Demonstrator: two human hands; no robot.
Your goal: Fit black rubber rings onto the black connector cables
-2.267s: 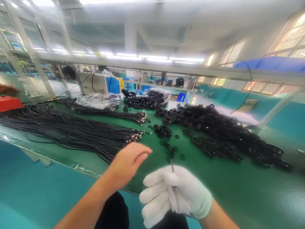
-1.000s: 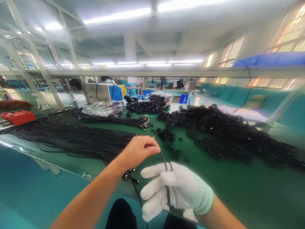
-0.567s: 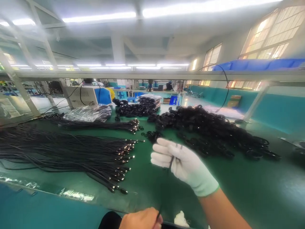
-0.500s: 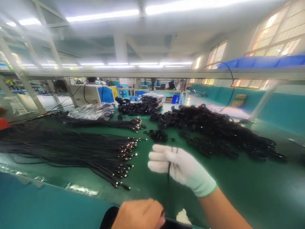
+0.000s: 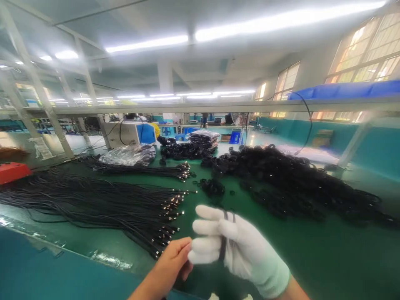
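Observation:
My right hand (image 5: 240, 246) wears a white glove and is closed on a black cable (image 5: 223, 249), which loops around its fingers and shows as dark bands across the glove. My left hand (image 5: 175, 258), bare, is closed at the gloved fingertips. The stretch of cable in its grip is hidden behind the fingers. To the left, a wide bundle of straight black cables (image 5: 103, 200) lies on the green tabletop (image 5: 275, 250), its shiny metal plugs pointing right. Behind it lies a smaller cable bundle (image 5: 150, 170).
A large heap of coiled black cables (image 5: 281, 175) spreads over the right side. Several small black rings (image 5: 212, 186) form a pile mid-table. Clear plastic bags (image 5: 129, 155) lie at the back left. Overhead crosses a shelf rail (image 5: 187, 108). A red object (image 5: 14, 171) stands at the far left.
My left hand has risen from the table's front edge to the gloved fingertips. My right hand sits slightly lower in view, with the cable still around its fingers. The view has tilted up.

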